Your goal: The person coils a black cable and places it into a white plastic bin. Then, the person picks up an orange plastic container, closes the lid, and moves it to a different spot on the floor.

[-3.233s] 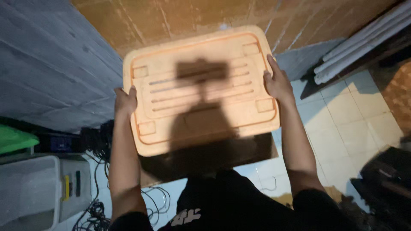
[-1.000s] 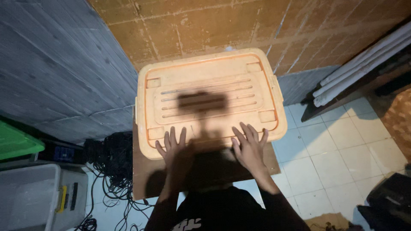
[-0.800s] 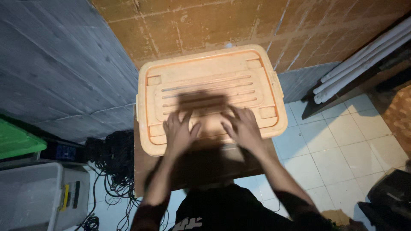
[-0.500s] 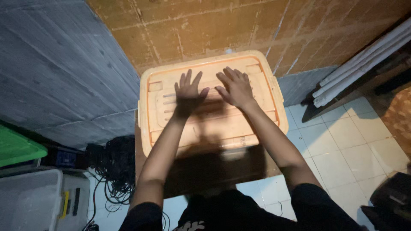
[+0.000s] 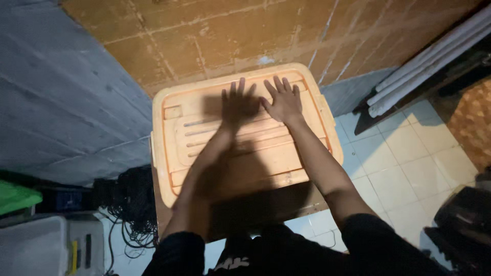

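The pale orange ribbed plastic box lid [image 5: 240, 135] is seen on a box by the brick wall [image 5: 215, 36]. The left hand [image 5: 239, 106] and right hand [image 5: 283, 101] are laid flat and open on its far edge, with nothing gripped. A good press is best made evenly with both palms.

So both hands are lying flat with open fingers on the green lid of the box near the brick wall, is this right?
Not quite: the lid is pale orange, not green, as the head view shows. The rest holds: the left hand and the right hand both lie flat on it with fingers spread, at the edge nearest the brick wall.
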